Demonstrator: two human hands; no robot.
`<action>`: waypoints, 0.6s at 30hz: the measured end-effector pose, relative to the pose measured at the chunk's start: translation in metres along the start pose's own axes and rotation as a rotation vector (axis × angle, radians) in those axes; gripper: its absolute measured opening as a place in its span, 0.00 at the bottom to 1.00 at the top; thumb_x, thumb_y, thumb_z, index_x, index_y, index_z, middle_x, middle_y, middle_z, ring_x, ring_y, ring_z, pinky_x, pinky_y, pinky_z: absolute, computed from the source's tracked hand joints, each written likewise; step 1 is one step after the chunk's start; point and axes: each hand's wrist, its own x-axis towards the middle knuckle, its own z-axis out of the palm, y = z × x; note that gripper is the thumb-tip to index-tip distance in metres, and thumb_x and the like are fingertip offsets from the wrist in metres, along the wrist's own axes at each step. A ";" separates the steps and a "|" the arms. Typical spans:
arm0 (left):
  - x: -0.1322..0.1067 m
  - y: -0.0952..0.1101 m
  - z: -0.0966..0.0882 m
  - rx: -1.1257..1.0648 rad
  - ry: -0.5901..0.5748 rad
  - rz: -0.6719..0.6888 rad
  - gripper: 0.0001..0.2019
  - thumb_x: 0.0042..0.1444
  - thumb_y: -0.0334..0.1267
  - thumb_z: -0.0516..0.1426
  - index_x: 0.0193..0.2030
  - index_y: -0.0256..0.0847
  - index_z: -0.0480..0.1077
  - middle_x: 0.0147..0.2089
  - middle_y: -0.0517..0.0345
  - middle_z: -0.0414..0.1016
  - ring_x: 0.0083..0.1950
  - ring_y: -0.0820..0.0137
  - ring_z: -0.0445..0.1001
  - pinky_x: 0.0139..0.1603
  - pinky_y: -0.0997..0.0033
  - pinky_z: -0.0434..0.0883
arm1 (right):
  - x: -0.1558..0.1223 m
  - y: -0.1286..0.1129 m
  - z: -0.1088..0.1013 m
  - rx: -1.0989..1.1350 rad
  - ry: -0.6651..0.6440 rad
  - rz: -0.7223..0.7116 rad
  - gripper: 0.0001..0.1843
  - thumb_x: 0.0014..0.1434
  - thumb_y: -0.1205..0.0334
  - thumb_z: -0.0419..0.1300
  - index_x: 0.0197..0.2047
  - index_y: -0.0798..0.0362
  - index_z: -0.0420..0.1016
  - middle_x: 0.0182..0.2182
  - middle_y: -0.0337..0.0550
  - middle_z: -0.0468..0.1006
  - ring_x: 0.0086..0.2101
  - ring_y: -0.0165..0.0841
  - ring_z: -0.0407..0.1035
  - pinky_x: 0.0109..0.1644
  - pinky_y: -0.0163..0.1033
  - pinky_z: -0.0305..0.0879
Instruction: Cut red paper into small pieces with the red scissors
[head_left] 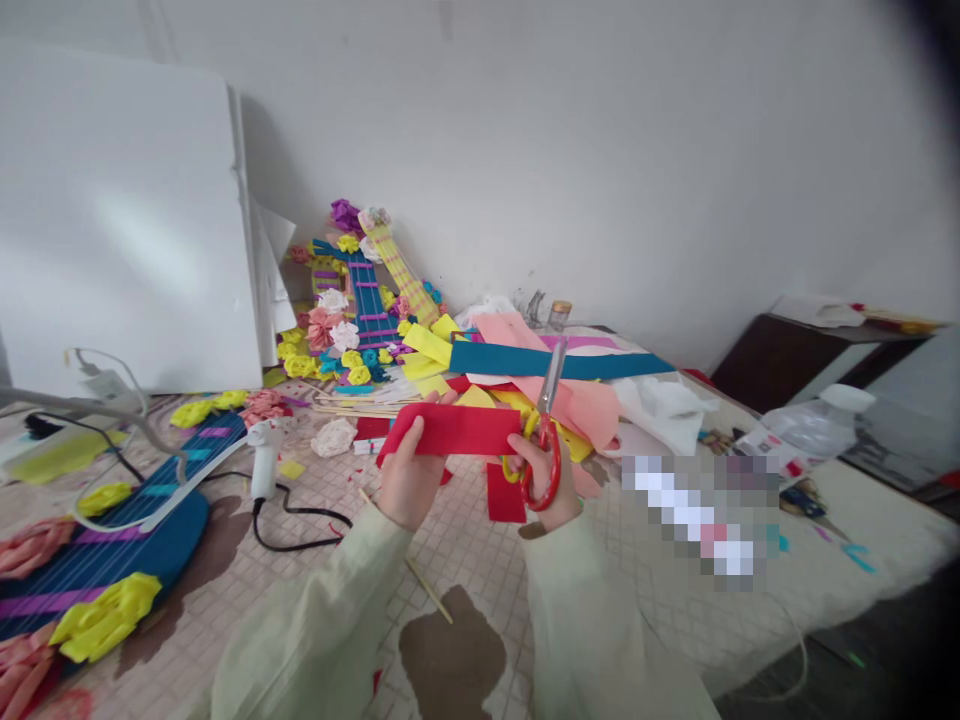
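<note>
In the head view, the left hand (411, 480) gripped a red strip (457, 430) above the near-middle part of the surface (487, 560), its thumb across the face and its other fingers behind. The right hand (568, 497) was closed around the scissors (556, 468), blades pointing to the far side, and its thumb and fingertips met the strip's right end, so both grips were occupied. The main risk, I judged, lay in the right hand doing 2 jobs: if its hold on the strip's end loosened, the strip could twist or sag, and if the scissors swung, the blades could nick the strip or the fingers. The cord (300, 547) of a white glue gun (264, 460) looped to the left and could snag a sleeve, tugging the tool over. A loose red piece (505, 495) lay under the right hand and might be brushed aside. Behind the strip, most of the left fingers were hidden; how far the blades were parted was hard to make out. To the right, a pixelated patch (697, 515) masked whatever lay there, and the blue guitar shape (176, 535) was cut off at the left edge.
</note>
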 end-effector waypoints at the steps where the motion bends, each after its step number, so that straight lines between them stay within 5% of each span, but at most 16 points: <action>1: 0.001 0.000 -0.001 0.006 -0.014 0.017 0.14 0.59 0.36 0.50 0.49 0.41 0.71 0.52 0.52 0.75 0.59 0.63 0.66 0.62 0.59 0.60 | 0.000 -0.003 0.000 -0.005 0.002 -0.013 0.11 0.47 0.59 0.64 0.28 0.52 0.64 0.15 0.29 0.61 0.16 0.23 0.56 0.20 0.30 0.55; 8: 0.013 0.026 -0.002 0.083 -0.068 0.268 0.14 0.61 0.39 0.49 0.50 0.46 0.70 0.55 0.54 0.73 0.61 0.67 0.64 0.63 0.60 0.59 | -0.014 0.004 0.019 0.179 -0.125 0.192 0.14 0.46 0.52 0.62 0.30 0.52 0.64 0.19 0.32 0.64 0.18 0.23 0.54 0.20 0.30 0.51; 13: 0.016 0.053 0.001 0.106 -0.073 0.429 0.15 0.62 0.40 0.48 0.53 0.46 0.68 0.59 0.54 0.69 0.63 0.67 0.60 0.64 0.62 0.57 | -0.041 0.016 0.038 -0.057 -0.338 0.234 0.14 0.44 0.54 0.62 0.31 0.52 0.65 0.22 0.34 0.65 0.20 0.25 0.56 0.21 0.32 0.51; 18: 0.019 0.056 -0.003 0.083 -0.064 0.450 0.17 0.61 0.42 0.49 0.56 0.45 0.66 0.61 0.53 0.65 0.65 0.66 0.58 0.65 0.62 0.55 | -0.061 0.009 0.049 -0.207 -0.482 0.260 0.14 0.44 0.58 0.63 0.29 0.52 0.62 0.26 0.36 0.64 0.28 0.29 0.59 0.30 0.35 0.57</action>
